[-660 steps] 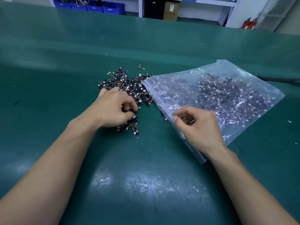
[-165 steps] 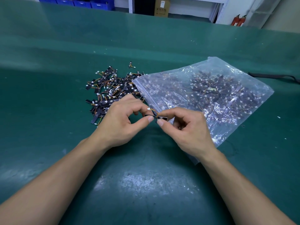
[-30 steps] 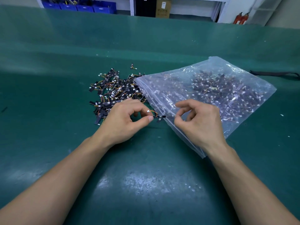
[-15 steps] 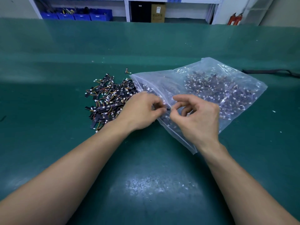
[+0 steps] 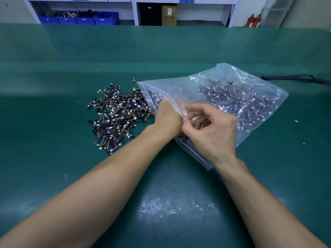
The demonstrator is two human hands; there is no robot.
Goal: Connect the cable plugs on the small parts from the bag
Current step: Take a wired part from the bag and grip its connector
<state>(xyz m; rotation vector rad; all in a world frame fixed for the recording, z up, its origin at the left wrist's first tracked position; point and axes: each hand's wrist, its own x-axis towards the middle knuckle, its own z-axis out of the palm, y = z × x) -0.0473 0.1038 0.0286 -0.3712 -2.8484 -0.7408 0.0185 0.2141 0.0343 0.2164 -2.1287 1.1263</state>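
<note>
A dark green bench (image 5: 161, 185) is seen stretching across the view, backed by white shelving (image 5: 135, 11). On it, towards the right, a clear plastic bag (image 5: 172, 86) is laid with its open mouth turned to the left, and a great many small parts (image 5: 232, 97), dark strips with thin orange and yellow wires and white plugs, are heaped inside it. The upper lip of the mouth is pinched between the thumb and forefinger of the right hand (image 5: 213, 133) and is held raised off the bench, the other fingers being curled in towards the palm. The left hand (image 5: 168, 119) is pushed into the opening under that lip; its fingers are blurred behind the plastic, so it cannot be told whether anything is gripped or how wide they are spread. Just beside the bag's mouth, on the left, a loose pile (image 5: 116, 115) of the same parts is spread on the bench. A black cable (image 5: 295, 77) is laid well apart at the far right. On the shelving behind, blue bins (image 5: 80, 19), a cardboard box (image 5: 169, 15) and two red fire extinguishers (image 5: 253, 20) are seen.
</note>
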